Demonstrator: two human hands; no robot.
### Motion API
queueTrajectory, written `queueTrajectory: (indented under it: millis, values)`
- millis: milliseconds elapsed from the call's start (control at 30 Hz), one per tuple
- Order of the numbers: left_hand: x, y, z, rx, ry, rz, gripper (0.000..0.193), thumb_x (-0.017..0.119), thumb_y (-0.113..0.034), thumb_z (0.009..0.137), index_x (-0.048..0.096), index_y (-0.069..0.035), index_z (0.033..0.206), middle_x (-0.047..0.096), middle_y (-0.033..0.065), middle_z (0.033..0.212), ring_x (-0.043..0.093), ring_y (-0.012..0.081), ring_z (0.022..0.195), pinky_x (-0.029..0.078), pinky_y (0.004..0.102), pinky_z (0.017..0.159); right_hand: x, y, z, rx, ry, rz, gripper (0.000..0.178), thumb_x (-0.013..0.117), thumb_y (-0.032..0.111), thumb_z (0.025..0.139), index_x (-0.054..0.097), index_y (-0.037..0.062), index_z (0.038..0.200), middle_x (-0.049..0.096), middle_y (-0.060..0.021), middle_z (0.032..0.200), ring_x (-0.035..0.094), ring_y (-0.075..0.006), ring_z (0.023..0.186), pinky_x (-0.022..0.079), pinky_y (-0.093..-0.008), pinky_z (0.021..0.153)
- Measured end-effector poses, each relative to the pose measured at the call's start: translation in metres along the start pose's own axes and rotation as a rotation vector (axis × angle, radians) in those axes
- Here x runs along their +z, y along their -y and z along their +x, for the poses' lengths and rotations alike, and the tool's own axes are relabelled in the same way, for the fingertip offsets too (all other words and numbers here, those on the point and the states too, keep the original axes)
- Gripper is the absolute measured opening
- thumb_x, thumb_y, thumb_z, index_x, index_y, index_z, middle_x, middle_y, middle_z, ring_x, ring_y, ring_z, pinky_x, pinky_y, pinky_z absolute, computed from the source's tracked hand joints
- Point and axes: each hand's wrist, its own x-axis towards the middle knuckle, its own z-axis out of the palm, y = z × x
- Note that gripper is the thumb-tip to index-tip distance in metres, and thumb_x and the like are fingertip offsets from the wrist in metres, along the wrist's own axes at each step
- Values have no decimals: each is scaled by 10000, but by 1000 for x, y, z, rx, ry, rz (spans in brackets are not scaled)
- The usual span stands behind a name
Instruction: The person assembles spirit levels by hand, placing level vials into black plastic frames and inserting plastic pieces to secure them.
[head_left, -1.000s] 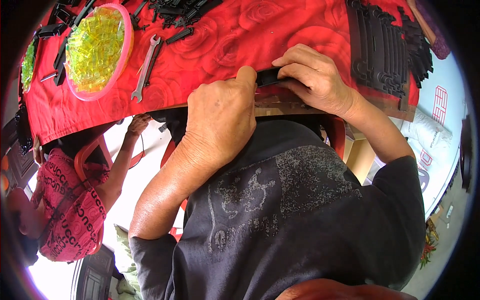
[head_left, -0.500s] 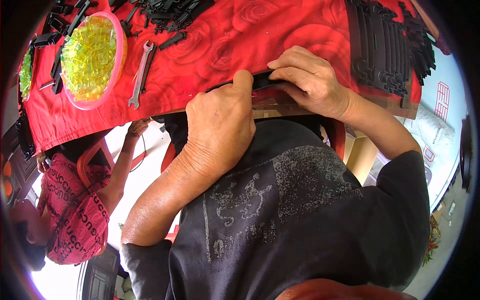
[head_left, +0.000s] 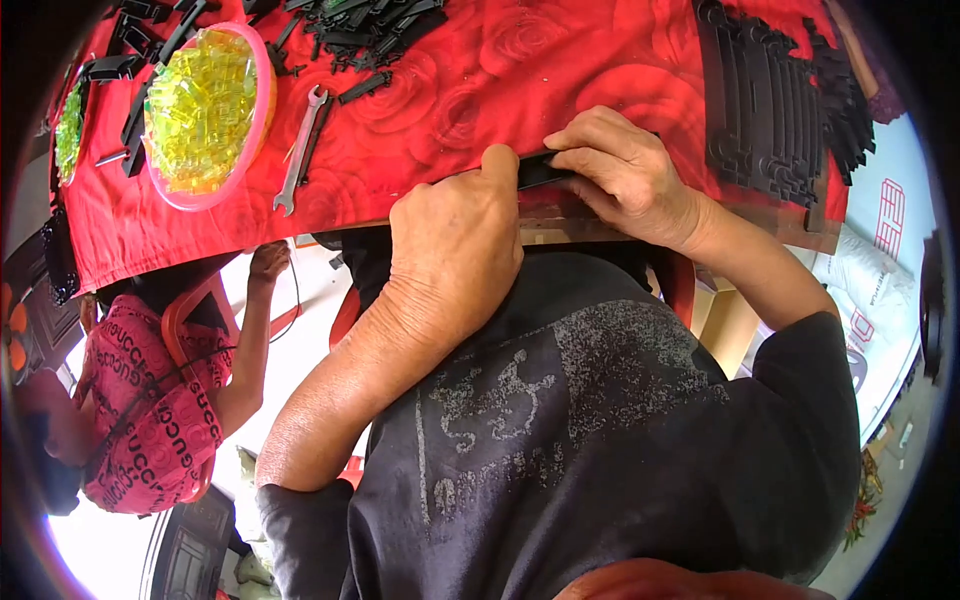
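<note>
Both my hands grip one long, narrow black plastic part (head_left: 537, 172) at the front edge of the table. My left hand (head_left: 452, 225) is closed round its left end, thumb pressed on top. My right hand (head_left: 618, 170) pinches the right end between thumb and fingers. Only a short stretch of the part shows between the hands; the rest is hidden under my fingers, so its exact kind cannot be made out.
A red rose-patterned cloth (head_left: 430, 120) covers the table. On the left are a pink-rimmed basket (head_left: 268, 95) of yellow-green translucent pieces and an open-end wrench (head_left: 300, 150). Black parts (head_left: 370, 30) are heaped at the back; long black strips (head_left: 760, 100) lie right. A person in pink (head_left: 150, 410) sits left.
The view has shifted slightly, so the table things appear further right. My hands keep their hold on the black part, with the right fingers slightly moved along it.
</note>
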Motion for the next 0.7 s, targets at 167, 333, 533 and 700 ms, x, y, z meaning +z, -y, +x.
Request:
queueTrajectory:
  millis: [167,333,533,700]
  values:
    - [-23,9,-20,-30,-232,-131,122,592,-100,928,494,-49,876,592,176,623,644,391,605,491,484,535,1,3,0,10,-15,-31,289,770,-53,628,656,-20,892,642,-108,948,648,-281,851,575,-367,718]
    - [-22,29,-50,-241,-375,-345,108,563,-78,988,599,-3,1057,609,165,686,637,256,598,474,361,570,0,5,3,-11,-12,-85,293,772,-54,645,650,0,906,638,-85,959,645,-267,868,572,-355,737]
    - [1,39,-65,-380,-473,-559,247,504,-46,1012,518,14,1252,529,82,673,484,110,633,422,292,593,-2,18,2,-8,22,-128,334,766,-31,679,644,32,983,627,-74,986,649,-259,886,574,-357,747]
    - [16,42,-68,-371,-522,-655,250,498,-21,1006,515,11,1254,442,39,648,416,79,620,385,264,575,-2,25,4,-58,131,-197,364,759,30,732,675,69,1084,591,-73,1037,647,-254,901,582,-361,749]
